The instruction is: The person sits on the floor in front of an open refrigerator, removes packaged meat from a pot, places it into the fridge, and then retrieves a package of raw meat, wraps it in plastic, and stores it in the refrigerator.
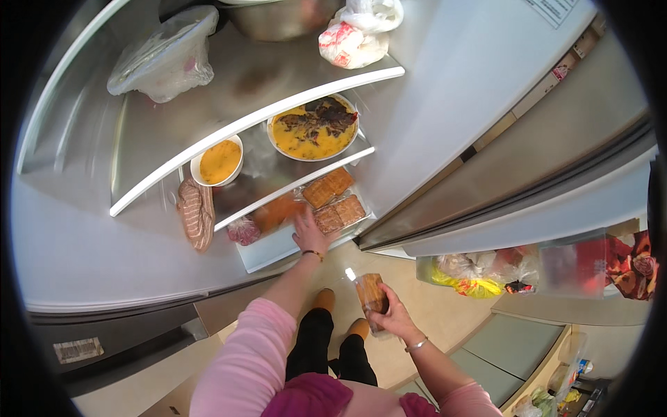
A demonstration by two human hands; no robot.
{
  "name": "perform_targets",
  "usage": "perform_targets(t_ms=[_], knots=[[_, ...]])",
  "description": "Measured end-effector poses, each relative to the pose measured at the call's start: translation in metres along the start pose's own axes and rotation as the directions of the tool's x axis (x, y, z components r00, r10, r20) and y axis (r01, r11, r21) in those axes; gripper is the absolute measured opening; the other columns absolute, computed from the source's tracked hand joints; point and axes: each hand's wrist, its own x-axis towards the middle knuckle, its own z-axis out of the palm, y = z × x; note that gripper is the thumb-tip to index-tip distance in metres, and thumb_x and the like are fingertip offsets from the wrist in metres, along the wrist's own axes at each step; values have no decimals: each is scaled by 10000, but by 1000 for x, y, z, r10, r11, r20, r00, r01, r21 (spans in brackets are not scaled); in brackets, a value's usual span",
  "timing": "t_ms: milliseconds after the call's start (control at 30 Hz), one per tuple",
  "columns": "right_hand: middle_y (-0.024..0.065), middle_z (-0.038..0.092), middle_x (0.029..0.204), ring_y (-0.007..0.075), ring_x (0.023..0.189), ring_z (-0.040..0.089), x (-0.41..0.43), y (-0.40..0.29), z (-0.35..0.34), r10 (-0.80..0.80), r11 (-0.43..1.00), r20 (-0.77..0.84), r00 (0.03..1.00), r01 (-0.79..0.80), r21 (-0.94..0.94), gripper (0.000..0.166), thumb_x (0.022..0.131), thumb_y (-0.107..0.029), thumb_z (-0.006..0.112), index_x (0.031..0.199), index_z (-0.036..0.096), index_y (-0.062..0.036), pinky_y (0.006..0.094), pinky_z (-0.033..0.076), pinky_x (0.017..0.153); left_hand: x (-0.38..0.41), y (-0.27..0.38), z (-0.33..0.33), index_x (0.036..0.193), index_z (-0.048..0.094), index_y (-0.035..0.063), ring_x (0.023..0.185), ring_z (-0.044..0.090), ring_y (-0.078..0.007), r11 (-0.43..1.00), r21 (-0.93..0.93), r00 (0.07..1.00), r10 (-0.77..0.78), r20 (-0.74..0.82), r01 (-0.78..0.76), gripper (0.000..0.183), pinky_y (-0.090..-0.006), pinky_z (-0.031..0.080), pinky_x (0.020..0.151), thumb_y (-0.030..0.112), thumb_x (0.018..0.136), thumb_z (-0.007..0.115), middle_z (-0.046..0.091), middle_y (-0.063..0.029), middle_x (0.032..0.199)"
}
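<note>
My right hand (392,315) grips a brown, block-shaped food pack (371,298) in clear wrapping, held above the floor in front of the fridge. My left hand (311,234) reaches into a white pull-out tray (268,249) low in the fridge. Its fingertips meet a blurred orange-brown pack (276,211); whether they grip it I cannot tell. To the right of that hand lie a golden-brown wrapped food pack (328,187) and a paler one (340,213). A bag of pinkish food (244,230) sits at the tray's left end.
Above are a bowl of yellow food with dark pieces (315,127), a smaller yellow-filled bowl (220,161) and a striped cloth item (197,215). A higher shelf (260,104) bears a plastic-covered dish (167,57), a metal pot (284,21) and a plastic bag (354,41). Door bins (568,268) hold bags.
</note>
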Motion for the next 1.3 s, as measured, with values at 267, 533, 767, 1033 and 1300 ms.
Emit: perform_targets(t_ms=[267, 533, 767, 1033, 1300], knots=[[182, 448, 1210, 241, 1110, 472, 41, 5, 11, 85, 994, 21, 996, -87, 70, 744, 691, -146, 711, 1293, 304, 17, 314, 394, 933, -1, 15, 3, 1357, 233, 145, 1246, 264, -338, 974, 23, 973, 227, -46, -226, 1001, -509, 250, 980, 342, 549, 791, 223, -126, 1384], [218, 448, 1226, 278, 1119, 483, 17, 10, 13, 218, 970, 45, 975, -211, -121, 770, 671, -240, 725, 1288, 336, 6, 332, 405, 931, -3, 4, -3, 1262, 371, 55, 1095, 382, -340, 938, -48, 939, 343, 17, -342, 842, -422, 341, 914, 292, 558, 768, 306, -140, 1300], [205, 480, 1185, 266, 1089, 501, 17, 24, 15, 178, 972, 44, 983, -168, -165, 766, 665, -245, 731, 1282, 347, -3, 329, 416, 914, -9, 4, 19, 1253, 346, 28, 1067, 394, -324, 874, 261, 902, 432, -30, -410, 855, -429, 341, 889, 230, 538, 769, 367, -152, 1238], [165, 528, 1133, 213, 1037, 529, 17, 23, 16, 148, 966, 24, 989, -139, -216, 758, 677, -219, 733, 1292, 339, -17, 310, 427, 891, -15, 17, 2, 1202, 398, 33, 1043, 397, -292, 957, -4, 953, 289, 95, -290, 713, -396, 324, 873, 244, 596, 710, 460, -114, 1087], [181, 499, 1163, 244, 1067, 511, 11, 19, 16, 219, 975, 54, 974, -217, -47, 750, 672, -221, 735, 1285, 349, -28, 322, 417, 910, 13, 23, -46, 1254, 365, 34, 1112, 370, -323, 926, -78, 929, 366, -57, -369, 801, -434, 294, 959, 332, 603, 724, 455, -138, 1136]])
